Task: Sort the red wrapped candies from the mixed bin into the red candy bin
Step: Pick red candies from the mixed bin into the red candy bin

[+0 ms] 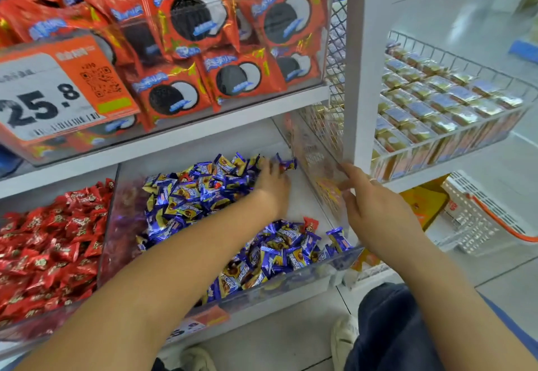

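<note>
Left forearm crosses mixed bin [343, 257], left hand [272, 187] raking blue candies at back edge, grip unclear; right hand [375, 210] flat on right wall; risk: missing red candy [310, 224] near front-right corner, red candy bin [49, 257] adjacent left.

both grips [272, 186] [375, 210] outstretched, fingers loose

2 hands [273, 184]; 2 clear bins [317, 164]; 1 red candy [310, 224] showing among many blue ones [203, 184].

Bright even light; soft blur; wide-angle distortion
</note>
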Demonstrator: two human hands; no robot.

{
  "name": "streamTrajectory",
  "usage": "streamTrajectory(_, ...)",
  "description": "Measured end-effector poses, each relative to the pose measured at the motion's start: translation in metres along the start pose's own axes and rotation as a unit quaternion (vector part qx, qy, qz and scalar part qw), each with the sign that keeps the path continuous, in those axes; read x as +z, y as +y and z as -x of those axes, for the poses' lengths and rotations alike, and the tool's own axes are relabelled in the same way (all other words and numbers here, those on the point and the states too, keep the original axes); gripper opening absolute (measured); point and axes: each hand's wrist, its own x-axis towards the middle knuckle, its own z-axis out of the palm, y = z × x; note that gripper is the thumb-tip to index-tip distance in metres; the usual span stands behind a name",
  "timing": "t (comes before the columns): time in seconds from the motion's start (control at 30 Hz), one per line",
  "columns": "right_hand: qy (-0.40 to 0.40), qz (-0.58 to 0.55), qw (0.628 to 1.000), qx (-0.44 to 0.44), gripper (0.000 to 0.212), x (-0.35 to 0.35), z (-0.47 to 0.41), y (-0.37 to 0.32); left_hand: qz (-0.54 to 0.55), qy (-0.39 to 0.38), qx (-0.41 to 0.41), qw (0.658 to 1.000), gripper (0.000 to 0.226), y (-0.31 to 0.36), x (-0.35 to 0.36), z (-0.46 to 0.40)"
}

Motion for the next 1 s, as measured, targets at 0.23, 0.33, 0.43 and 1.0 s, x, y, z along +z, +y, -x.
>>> streamTrajectory(0.23, 0.002, -0.002, 1.000, -0.003, 0.046, -0.002, 0.000, -0.002, -0.016, -0.145, -0.109, 0.983, 0.060, -0.049, -0.008, 0.024)
streamTrajectory(0.33, -0.002, -0.009, 1.000, -0.003, 0.046, -0.003, 0.000, -0.003, 0.079, -0.102, -0.111, 0.985, 0.047, -0.075, -0.002, 0.052)
streamTrajectory(0.43, -0.003, -0.011, 1.000, -0.005, 0.046, -0.004, 0.001, -0.003, 0.210, -0.023, -0.120, 0.970, 0.043, -0.093, 0.017, 0.089)
streamTrajectory(1.0, 0.001, -0.006, 1.000, -0.008, 0.043, 0.001, -0.001, -0.001, 0.098, -0.059, 0.207, 0.972, 0.090, -0.072, 0.038, 0.164)
